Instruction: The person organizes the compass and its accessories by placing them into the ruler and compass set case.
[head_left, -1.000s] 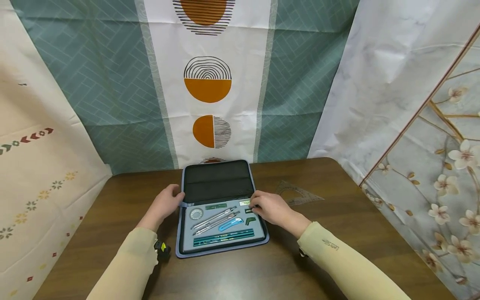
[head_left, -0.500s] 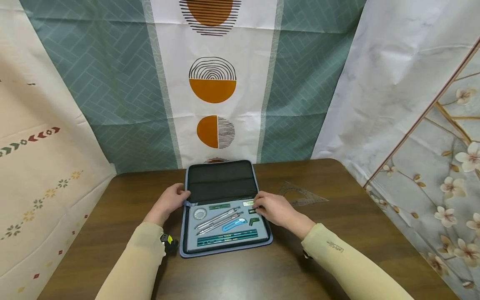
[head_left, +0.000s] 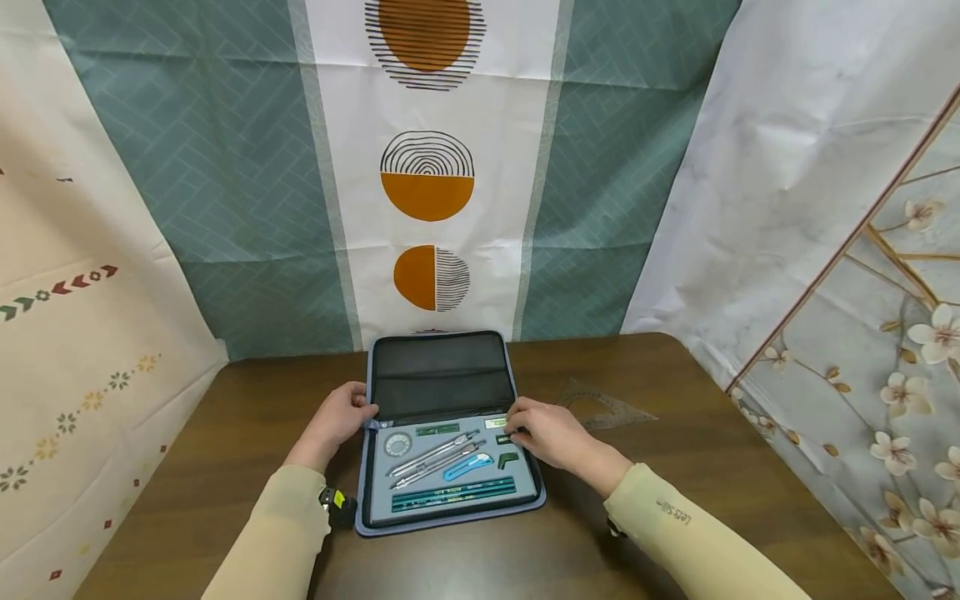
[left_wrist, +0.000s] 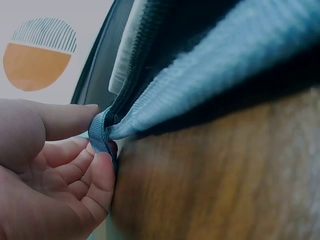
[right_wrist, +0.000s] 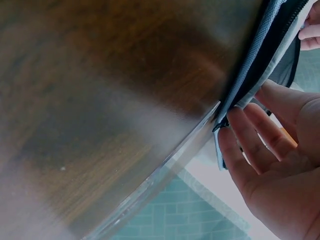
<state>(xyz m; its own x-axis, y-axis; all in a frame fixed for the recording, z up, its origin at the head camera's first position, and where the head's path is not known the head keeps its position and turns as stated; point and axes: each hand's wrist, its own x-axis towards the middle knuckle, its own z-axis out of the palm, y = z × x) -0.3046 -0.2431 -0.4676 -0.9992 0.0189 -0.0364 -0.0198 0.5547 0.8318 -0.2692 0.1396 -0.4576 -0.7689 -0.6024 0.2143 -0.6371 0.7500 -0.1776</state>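
An open zip case with a blue rim and black lid lies on the brown table. Its grey tray holds two silver compasses, a light-blue cutter, dark green pencils and smaller pieces. At the left hinge, my left hand pinches the case's blue fabric loop between thumb and finger. My right hand is at the case's opposite side; thumb and fingers pinch the tray's grey edge. That hand partly covers small items along the tray's right side.
To the right of the case, a clear triangular set square lies flat on the table. Patterned cloths hang behind the table and at both sides.
The head view has shifted a little, so the scene sits slightly right and lower. Both hands stay at the same places on the case.
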